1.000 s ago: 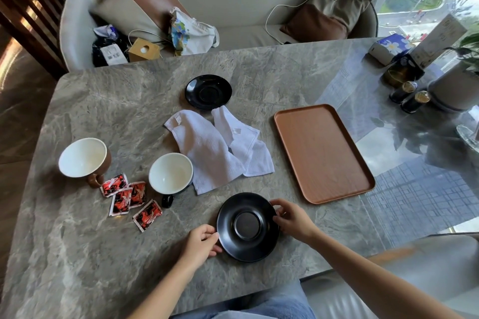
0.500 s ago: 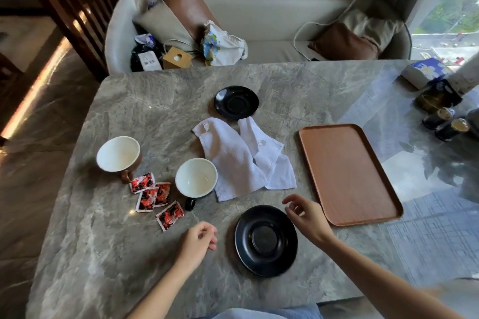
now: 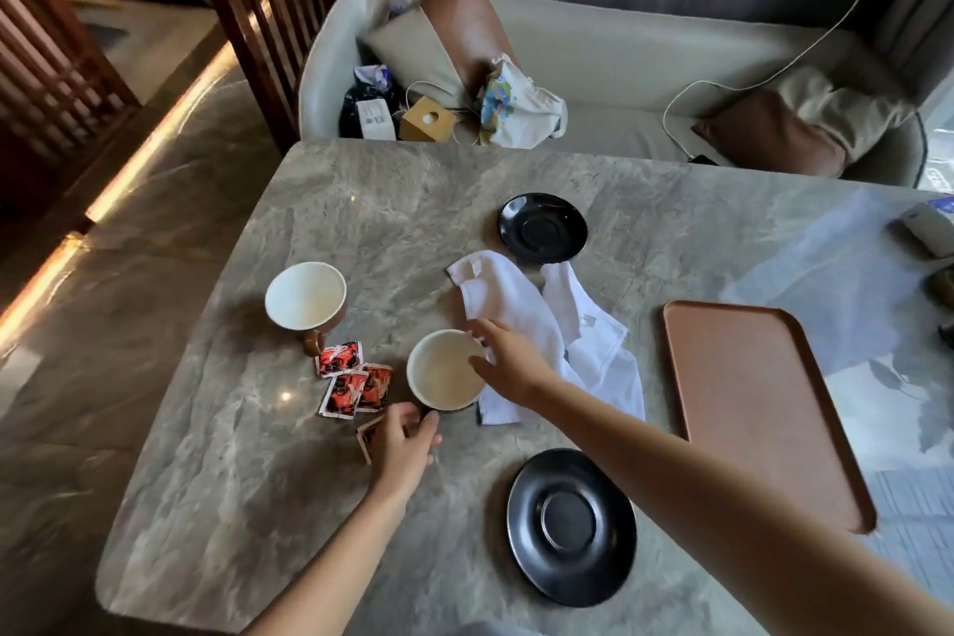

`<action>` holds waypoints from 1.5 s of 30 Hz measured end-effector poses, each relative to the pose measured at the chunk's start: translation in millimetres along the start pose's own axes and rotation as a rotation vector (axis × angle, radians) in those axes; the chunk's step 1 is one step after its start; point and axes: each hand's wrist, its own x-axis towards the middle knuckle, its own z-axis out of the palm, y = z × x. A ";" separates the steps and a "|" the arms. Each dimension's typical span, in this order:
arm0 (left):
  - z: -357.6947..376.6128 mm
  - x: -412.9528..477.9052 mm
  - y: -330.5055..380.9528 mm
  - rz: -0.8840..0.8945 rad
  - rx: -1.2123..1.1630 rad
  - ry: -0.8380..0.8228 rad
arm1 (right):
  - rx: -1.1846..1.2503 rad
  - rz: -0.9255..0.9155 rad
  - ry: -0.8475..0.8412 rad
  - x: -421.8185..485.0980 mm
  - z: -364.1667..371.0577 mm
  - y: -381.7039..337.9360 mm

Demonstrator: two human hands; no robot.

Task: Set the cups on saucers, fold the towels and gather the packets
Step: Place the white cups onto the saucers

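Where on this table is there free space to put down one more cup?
Free: the whole tray, the table left of the near saucer, and the far-left corner behind the brown cup. Crowded: around the near cup, between packets, towels, left hand and right hand.

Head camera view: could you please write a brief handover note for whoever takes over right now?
Hands: left hand at the handle of the near cup, grip unclear; right hand spread open over its rim.
Things: both cups stand on the table, the far cup by the packets; near saucer and far saucer bare; towels crumpled between them.
Done: nothing finished.
Left: cups onto saucers, fold towels, gather packets.
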 end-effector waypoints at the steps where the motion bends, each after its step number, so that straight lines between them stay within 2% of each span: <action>1: 1.7 1.7 -0.4 -0.007 -0.001 0.005 | -0.021 0.013 -0.013 6.0 2.1 0.2; 7: 0.6 10.3 -2.9 -0.056 0.005 -0.005 | 0.081 0.110 -0.011 24.5 5.8 6.5; 11: -0.4 16.0 0.1 -0.070 0.100 -0.059 | 0.078 0.087 -0.049 24.9 7.4 8.7; 21: -3.0 19.5 0.8 -0.047 0.161 -0.081 | 0.216 0.200 -0.047 17.3 5.9 3.7; 26: -12.3 21.6 2.9 0.032 0.180 -0.099 | 0.457 0.311 -0.032 0.5 2.2 0.9; 31: -22.3 19.3 8.8 0.101 0.152 -0.130 | 0.690 0.320 -0.129 -26.4 -17.2 3.3; 38: -18.1 -9.0 21.3 0.101 0.191 -0.366 | 0.876 0.334 -0.257 -85.7 -45.6 25.5; 45: 7.1 -41.6 -0.8 0.080 0.226 -0.476 | 0.968 0.486 -0.237 -136.7 -40.4 51.4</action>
